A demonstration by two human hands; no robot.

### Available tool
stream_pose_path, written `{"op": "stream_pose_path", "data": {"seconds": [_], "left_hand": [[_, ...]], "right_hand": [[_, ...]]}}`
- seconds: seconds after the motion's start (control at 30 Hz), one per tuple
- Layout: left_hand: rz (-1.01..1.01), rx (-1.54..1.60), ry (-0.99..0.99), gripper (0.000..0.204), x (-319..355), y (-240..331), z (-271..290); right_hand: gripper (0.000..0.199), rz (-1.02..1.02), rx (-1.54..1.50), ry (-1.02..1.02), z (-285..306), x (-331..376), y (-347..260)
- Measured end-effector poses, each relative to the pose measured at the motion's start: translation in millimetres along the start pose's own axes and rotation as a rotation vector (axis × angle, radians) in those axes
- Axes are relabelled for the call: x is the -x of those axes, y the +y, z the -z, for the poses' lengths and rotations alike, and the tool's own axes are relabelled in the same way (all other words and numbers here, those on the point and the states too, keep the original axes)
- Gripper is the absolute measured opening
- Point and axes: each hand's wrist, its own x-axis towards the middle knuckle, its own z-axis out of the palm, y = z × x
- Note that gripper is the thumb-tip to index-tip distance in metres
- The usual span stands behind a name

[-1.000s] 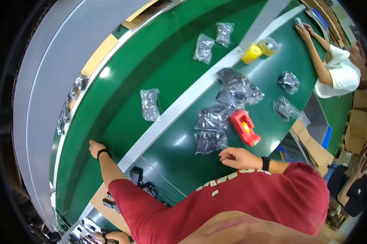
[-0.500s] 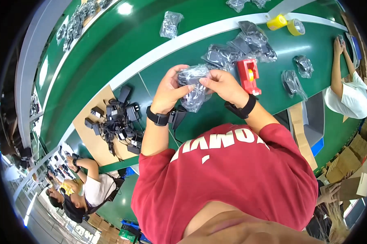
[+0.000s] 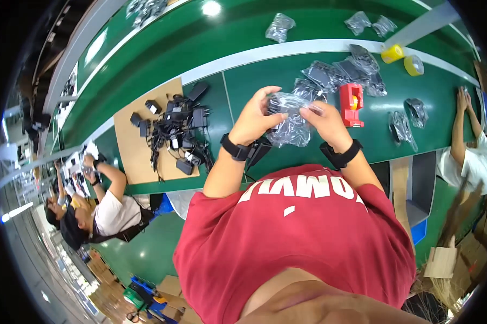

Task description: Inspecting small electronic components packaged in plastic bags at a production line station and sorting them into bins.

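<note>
Between my hands, above the green work surface, is a clear plastic bag (image 3: 290,128) with a dark item inside; creases and glare hide its exact kind. My left hand (image 3: 254,120) closes on the bag's left side, thumb lying across the front. With thumb and fingers my right hand (image 3: 328,125) pinches the bag's upper right part. Just beyond lie several bagged black items (image 3: 322,74), partly overlapping. A red tape dispenser (image 3: 352,110) stands right of my right hand. Left of my left hand, black power adapters with cables (image 3: 177,127) are heaped on a cardboard sheet (image 3: 126,148).
Two yellow tape rolls (image 3: 392,53) sit at the back right. More bagged items (image 3: 401,129) lie to the right, and one bag (image 3: 280,28) rests beyond the pale rail (image 3: 243,55). Co-workers are at the left (image 3: 119,210) and far right (image 3: 467,159). A grey bin (image 3: 420,186) is below the edge.
My view has turned, so the table's things appear farther right. Both hands still hold the bag; my right thumb has moved from its front to its upper right edge.
</note>
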Motion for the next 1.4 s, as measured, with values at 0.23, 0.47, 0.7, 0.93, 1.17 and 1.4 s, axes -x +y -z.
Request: {"op": "stream_pose_path", "data": {"seconds": [0.23,0.47,0.7,0.93,1.17,1.4], "left_hand": [[0.095,0.426,0.062,0.072,3.9,-12.9,-8.4],[-0.423,-1.052,0.417,0.059,21.4,-28.7,-54.1],[-0.222,-0.668,0.293,0.097,17.0,-33.0,-43.3],[-0.129,-0.602,0.283,0.092,21.9,-36.6,-47.1],[-0.066,-0.376,0.137,0.086,28.9,-33.1,-35.4],[0.242,0.387,-0.193,0.076,36.9,-45.5,-32.3]], "right_hand": [[0.017,-0.004,-0.099,-0.066,3.2,15.0,-5.6],[0.017,0.008,-0.209,0.07,-3.7,18.9,2.2],[0.018,0.172,0.142,0.012,-5.8,28.2,-4.2],[0.016,0.154,0.176,0.172,-13.7,35.5,-9.6],[0.013,0.076,-0.403,0.005,-1.7,22.4,4.3],[0.011,-0.175,-0.623,-0.188,1.9,13.6,28.6]]}}
